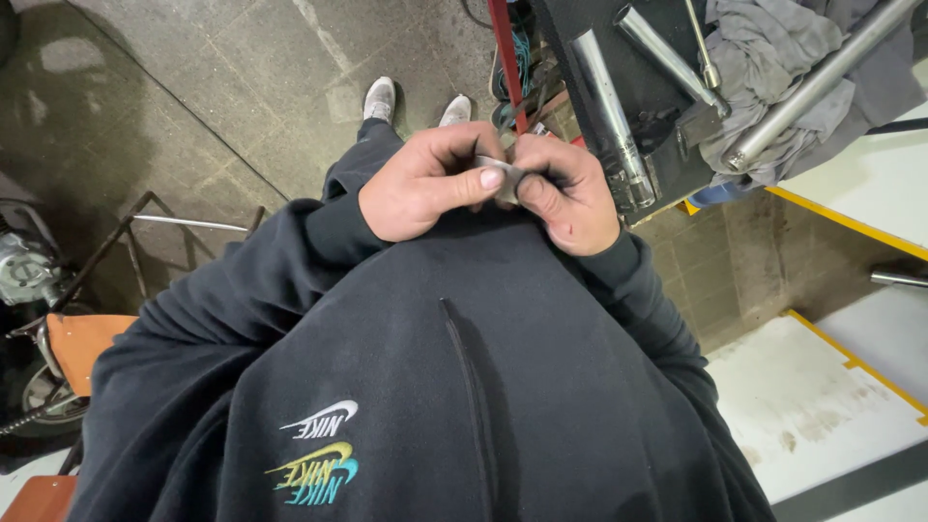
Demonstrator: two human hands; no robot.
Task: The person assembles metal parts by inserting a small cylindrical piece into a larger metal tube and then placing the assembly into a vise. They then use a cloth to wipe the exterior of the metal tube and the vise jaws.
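I look down my dark hooded top at both hands held together in front of my chest. My left hand (pixel 425 182) and my right hand (pixel 568 191) pinch a small grey metal part (pixel 503 171) between thumbs and fingertips. Most of the part is hidden by the fingers, so its shape is unclear. My right hand has a small dark mark on its back. My two white shoes (pixel 380 97) stand on the grey tiled floor below.
A black stand (pixel 619 106) with several steel tubes (pixel 611 116) and a grey cloth (pixel 773 68) is just right of my hands. A long steel bar (pixel 822 82) lies across the cloth. White platforms with yellow edges (pixel 851 227) sit at right. An orange-seated metal frame (pixel 82 338) stands at left.
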